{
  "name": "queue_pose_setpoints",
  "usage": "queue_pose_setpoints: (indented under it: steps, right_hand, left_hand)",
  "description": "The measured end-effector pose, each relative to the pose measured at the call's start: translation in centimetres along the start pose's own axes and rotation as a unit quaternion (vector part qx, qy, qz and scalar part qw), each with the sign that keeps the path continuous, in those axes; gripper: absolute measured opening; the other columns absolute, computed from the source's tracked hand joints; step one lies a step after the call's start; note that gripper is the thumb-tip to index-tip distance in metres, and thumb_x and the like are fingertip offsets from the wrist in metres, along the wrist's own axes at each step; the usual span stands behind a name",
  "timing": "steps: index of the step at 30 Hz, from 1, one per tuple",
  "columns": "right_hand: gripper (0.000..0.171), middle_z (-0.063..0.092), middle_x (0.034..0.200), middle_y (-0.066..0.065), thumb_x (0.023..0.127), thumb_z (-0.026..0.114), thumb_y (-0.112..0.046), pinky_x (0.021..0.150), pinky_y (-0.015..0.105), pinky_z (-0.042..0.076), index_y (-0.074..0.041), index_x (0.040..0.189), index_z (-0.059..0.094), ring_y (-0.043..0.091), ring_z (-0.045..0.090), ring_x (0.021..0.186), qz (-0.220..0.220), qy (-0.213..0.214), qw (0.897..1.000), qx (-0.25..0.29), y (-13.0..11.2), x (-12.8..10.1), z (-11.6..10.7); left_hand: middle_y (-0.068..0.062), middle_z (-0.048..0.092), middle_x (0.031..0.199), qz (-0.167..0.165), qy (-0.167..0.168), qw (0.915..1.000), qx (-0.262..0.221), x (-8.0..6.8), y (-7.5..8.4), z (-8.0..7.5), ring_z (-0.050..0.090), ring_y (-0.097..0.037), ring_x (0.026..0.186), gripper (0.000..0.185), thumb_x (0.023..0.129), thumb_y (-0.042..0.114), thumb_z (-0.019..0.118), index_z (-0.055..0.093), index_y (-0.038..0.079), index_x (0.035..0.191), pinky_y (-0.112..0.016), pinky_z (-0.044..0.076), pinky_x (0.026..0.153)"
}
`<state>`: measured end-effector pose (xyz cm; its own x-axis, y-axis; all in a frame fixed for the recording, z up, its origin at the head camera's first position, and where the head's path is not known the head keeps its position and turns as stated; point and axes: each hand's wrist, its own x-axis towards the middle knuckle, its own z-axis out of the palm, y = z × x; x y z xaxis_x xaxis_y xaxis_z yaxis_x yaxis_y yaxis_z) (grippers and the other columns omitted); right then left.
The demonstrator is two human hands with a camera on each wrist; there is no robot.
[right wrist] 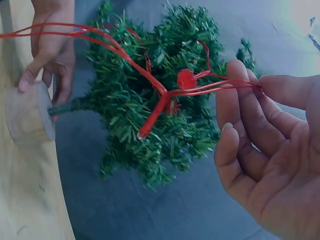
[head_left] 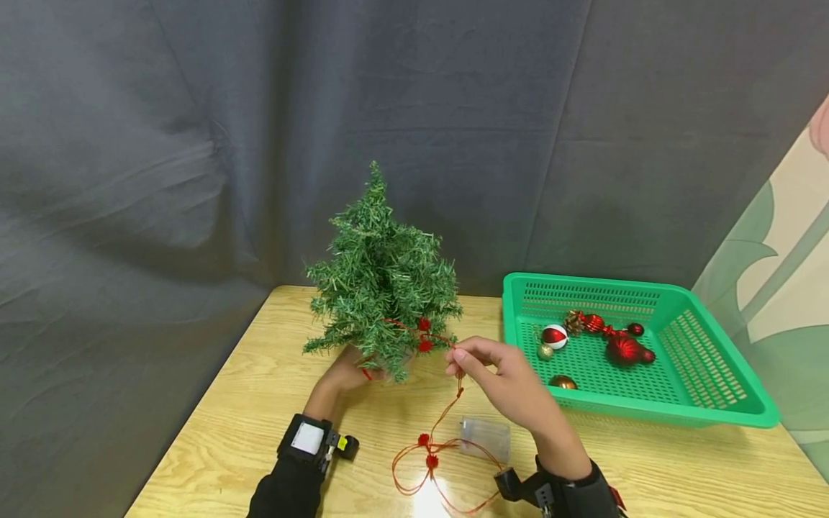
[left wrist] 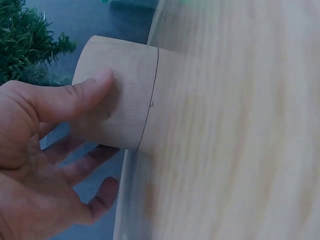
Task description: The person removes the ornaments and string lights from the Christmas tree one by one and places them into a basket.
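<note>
Small artificial tree (head_left: 382, 280) standing near the table's far edge (head_left: 291, 289), bare tabletop in front of it. Left hand (head_left: 342, 374) grips its wooden base (left wrist: 117, 92) (thumb on the side). Right hand (head_left: 501, 378), just right of the tree, pinches a red wire string (head_left: 440, 432) draped into the branches. Green basket (head_left: 712, 403) farther right.

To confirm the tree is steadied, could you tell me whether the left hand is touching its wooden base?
Touching: the left wrist view shows the left hand's thumb pressed on the wooden base.
</note>
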<state>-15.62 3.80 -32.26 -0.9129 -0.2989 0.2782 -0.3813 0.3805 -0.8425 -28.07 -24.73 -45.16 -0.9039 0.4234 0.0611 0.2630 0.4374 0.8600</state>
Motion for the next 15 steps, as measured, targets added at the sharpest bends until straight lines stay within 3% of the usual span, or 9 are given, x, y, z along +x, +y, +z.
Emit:
queue_pose_setpoints:
  steps: [3,4,6,7,10,13,15]
  right_hand:
    - [0.020,0.073,0.091,-0.001,0.104,0.053,-0.028,0.079,0.027,0.053,-0.023,0.100,0.071,0.010,0.066,0.086,0.010,0.009,1.000,0.004,0.0,-0.1,-0.8]
    - [0.020,0.072,0.091,-0.002,0.104,0.053,-0.028,0.080,0.027,0.053,-0.022,0.100,0.071,0.010,0.066,0.086,0.009,0.010,1.000,0.010,0.1,-0.1,-1.0]
    - [0.020,0.072,0.091,0.000,0.104,0.053,-0.024,0.082,0.027,0.053,-0.018,0.102,0.071,0.013,0.066,0.086,-0.001,0.006,0.999,0.033,0.1,0.1,-1.4]
    - [0.019,0.072,0.091,0.000,0.104,0.052,-0.022,0.084,0.027,0.054,-0.015,0.103,0.071,0.014,0.066,0.087,-0.010,0.001,0.999,0.048,0.2,0.2,-1.6]
    - [0.019,0.071,0.091,0.000,0.104,0.052,-0.014,0.088,0.026,0.054,-0.008,0.104,0.070,0.018,0.067,0.086,-0.041,-0.013,0.995,0.085,0.2,0.5,-1.9]
    - [0.019,0.070,0.090,-0.004,0.104,0.051,-0.010,0.088,0.025,0.054,-0.004,0.105,0.069,0.018,0.067,0.085,-0.064,-0.022,0.993,0.102,0.1,0.8,-2.1]
    - [0.019,0.068,0.088,-0.006,0.104,0.051,-0.010,0.087,0.025,0.053,-0.003,0.104,0.068,0.017,0.067,0.084,-0.068,-0.023,0.992,0.104,0.0,0.8,-2.2]
  left_hand:
    - [-0.020,0.066,0.111,-0.006,0.023,0.9982,0.054,0.0,0.3,0.0,0.063,-0.035,0.106,0.030,0.079,0.007,0.082,0.070,-0.004,0.105,-0.042,0.054,0.092]
    - [-0.016,0.066,0.094,-0.010,0.028,0.9971,0.070,0.1,0.3,0.0,0.064,-0.029,0.091,0.021,0.079,0.009,0.082,0.069,-0.004,0.089,-0.037,0.055,0.081]
    - [-0.005,0.053,0.068,-0.023,0.039,0.9950,0.089,0.3,0.5,-0.2,0.053,-0.019,0.069,0.032,0.077,0.012,0.083,0.057,0.000,0.064,-0.029,0.045,0.064]
    - [0.000,0.044,0.064,-0.034,0.047,0.9936,0.097,0.4,0.5,-0.3,0.045,-0.015,0.064,0.040,0.077,0.014,0.084,0.049,0.003,0.059,-0.026,0.038,0.060]
    - [0.003,0.037,0.061,-0.051,0.056,0.9925,0.097,0.7,0.7,-0.6,0.036,-0.014,0.060,0.040,0.076,0.017,0.084,0.049,0.004,0.059,-0.025,0.029,0.057]
    - [0.002,0.046,0.063,-0.060,0.068,0.9927,0.080,1.1,1.0,-0.8,0.042,-0.013,0.062,0.028,0.075,0.019,0.083,0.063,0.001,0.066,-0.023,0.033,0.057]
    - [0.003,0.047,0.062,-0.075,0.073,0.9921,0.069,1.1,1.2,-0.9,0.041,-0.013,0.060,0.028,0.076,0.019,0.083,0.063,0.003,0.066,-0.023,0.034,0.055]
